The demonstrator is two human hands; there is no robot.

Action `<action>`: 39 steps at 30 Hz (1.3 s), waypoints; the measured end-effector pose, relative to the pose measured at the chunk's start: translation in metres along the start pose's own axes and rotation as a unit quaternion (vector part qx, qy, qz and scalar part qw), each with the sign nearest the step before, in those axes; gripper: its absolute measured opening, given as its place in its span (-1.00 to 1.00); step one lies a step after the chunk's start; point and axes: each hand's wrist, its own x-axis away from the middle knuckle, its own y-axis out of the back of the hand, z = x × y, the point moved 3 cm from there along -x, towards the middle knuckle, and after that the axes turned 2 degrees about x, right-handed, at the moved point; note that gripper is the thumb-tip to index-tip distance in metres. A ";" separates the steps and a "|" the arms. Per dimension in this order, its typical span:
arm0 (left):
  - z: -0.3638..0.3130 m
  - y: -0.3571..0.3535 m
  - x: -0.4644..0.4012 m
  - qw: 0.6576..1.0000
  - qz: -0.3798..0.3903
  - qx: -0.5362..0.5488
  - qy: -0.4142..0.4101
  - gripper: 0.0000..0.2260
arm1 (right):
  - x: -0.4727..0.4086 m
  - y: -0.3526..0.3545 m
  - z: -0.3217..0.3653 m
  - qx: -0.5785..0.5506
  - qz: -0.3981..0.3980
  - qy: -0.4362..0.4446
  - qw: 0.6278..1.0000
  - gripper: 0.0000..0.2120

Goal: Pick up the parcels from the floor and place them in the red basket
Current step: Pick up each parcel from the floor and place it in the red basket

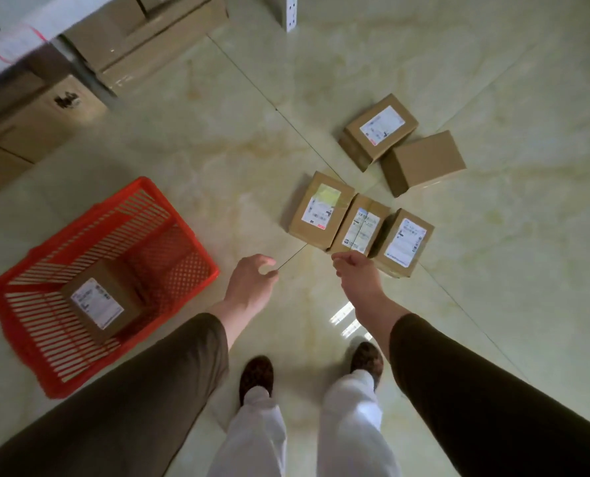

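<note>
The floor (pixel 218 139) is pale, glossy tile with dark grout lines. A red basket (pixel 180 280) sits on it at the left. Five cardboard parcels lie on the tiles to the right: three labelled ones side by side and touching, the left parcel (pixel 321 210), the middle parcel (pixel 360 228) and the right parcel (pixel 405 241), and beyond them a labelled parcel (pixel 379 129) touching a plain parcel (pixel 424 161). Large cartons (pixel 39 122) stand at the upper left.
</note>
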 end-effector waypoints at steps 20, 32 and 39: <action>-0.051 -0.086 -0.105 0.961 -0.070 0.223 0.146 -0.60 | -0.158 0.049 0.072 0.090 0.076 0.056 0.991 -0.71; -0.019 -0.134 -0.199 0.922 -0.066 0.291 0.245 -0.27 | -0.294 0.002 0.088 0.283 0.142 0.096 0.944 -0.48; -0.006 -0.167 -0.230 0.846 -0.075 0.444 0.285 -0.24 | -0.336 -0.030 0.074 0.354 0.191 0.073 0.913 -0.53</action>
